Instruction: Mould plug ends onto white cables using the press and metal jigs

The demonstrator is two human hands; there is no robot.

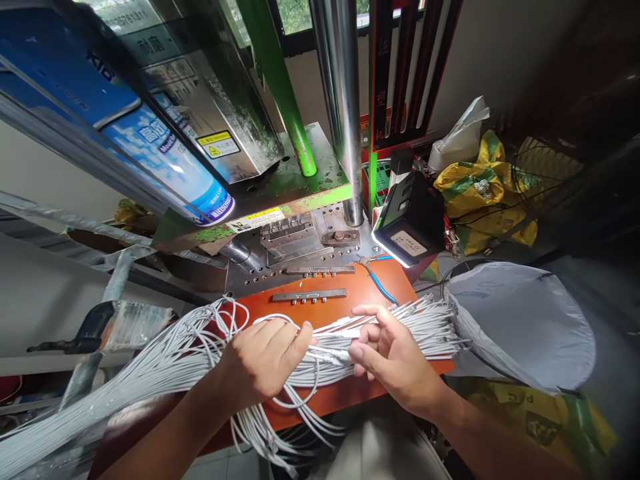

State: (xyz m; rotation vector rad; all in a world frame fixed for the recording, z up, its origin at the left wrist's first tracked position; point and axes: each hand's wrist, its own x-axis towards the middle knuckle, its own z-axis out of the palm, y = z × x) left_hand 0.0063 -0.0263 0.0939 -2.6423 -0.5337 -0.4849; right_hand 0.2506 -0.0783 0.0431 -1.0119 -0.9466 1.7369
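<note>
White cables (165, 350) lie in a thick bundle across the orange tabletop. My left hand (273, 350) is closed around a few of them, thumb on top. Their white moulded ends (337, 357) stick out to the right, toward my right hand (383, 353). That hand is half curled, with thumb and index finger apart beside these ends; whether it touches them is unclear. Behind the hands lie two metal bars, a near one (309, 295) and a far one (320, 271), each with several small metal pieces along it. Blue-handled pliers (377, 277) rest right of the bars.
A green-framed press with a steel column (345, 113) rises behind the table. A blue spray can (170, 160) stands at left. A black lamp (413, 220) shines at right, near a white cloth-lined hoop (520, 327). Yellow sacks (480, 180) lie on the floor.
</note>
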